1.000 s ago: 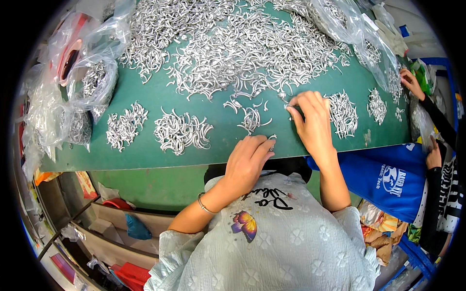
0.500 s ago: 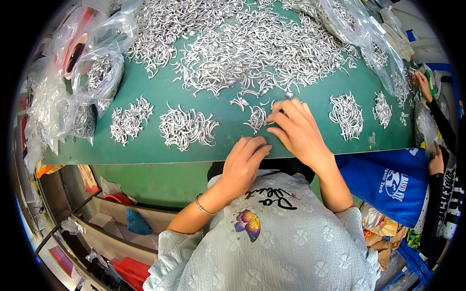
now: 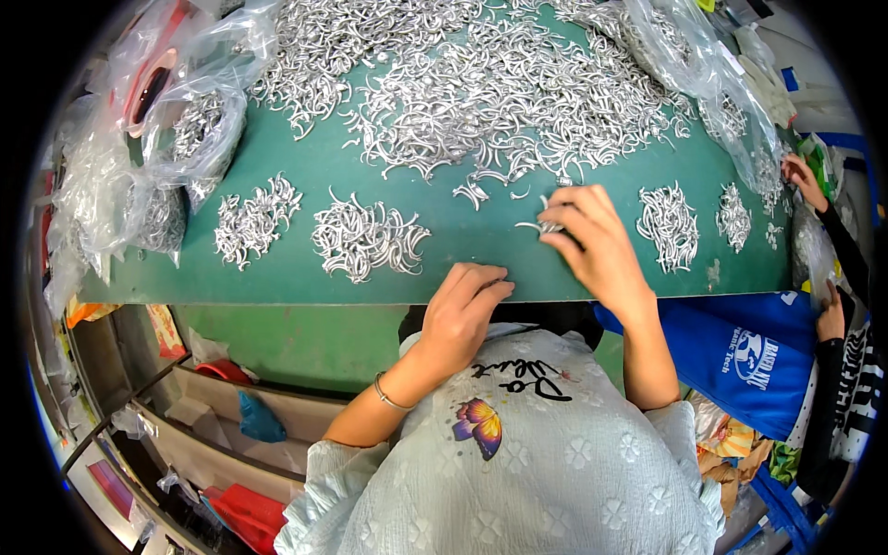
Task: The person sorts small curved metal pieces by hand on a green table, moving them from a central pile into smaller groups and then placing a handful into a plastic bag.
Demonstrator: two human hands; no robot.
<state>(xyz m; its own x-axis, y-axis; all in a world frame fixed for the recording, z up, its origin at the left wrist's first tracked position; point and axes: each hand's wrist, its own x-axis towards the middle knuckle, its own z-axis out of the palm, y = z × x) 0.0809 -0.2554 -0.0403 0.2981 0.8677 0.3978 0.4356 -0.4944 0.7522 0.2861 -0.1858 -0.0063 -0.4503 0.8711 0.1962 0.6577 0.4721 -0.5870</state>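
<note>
Curved metal pieces: portions set apart, bulk outstanding

On the green tabletop, two small heaps are laid out at left and two at right; these are judged done. The large mass along the far side is judged untouched and forms by far the greater share. More pieces are contained in clear plastic bags at both sides.

A few pieces are pinched between thumb and curled fingers of the right hand, near the middle of the table. The left hand is rested at the near edge, fingers bent together (whether anything is held cannot be told).

Lettering is noted in black script on the shirt, above a printed butterfly, and in white, with an animal figure, on blue cloth.
</note>
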